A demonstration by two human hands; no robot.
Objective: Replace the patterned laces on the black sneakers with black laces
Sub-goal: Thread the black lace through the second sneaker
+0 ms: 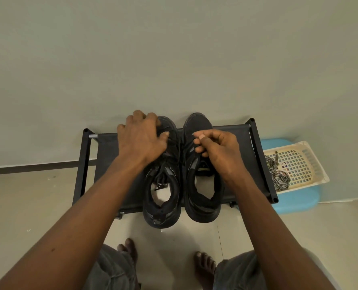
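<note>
Two black sneakers stand side by side on a low black rack (232, 141), toes toward the wall. The left sneaker (162, 206) carries black laces, with loose ends hanging into its opening. My left hand (141, 137) lies spread over its toe and front lacing. My right hand (216, 151) is over the right sneaker (203, 204), thumb and fingers pinched on a black lace (182, 151) near the tongue. The patterned black-and-white laces (277, 174) lie coiled in a cream basket (305, 164) to the right of the rack.
The basket rests on a light blue plastic stool (295, 203). The rack stands against a pale wall on a tiled floor. My bare feet (204, 266) and grey trouser legs are at the bottom, just in front of the rack.
</note>
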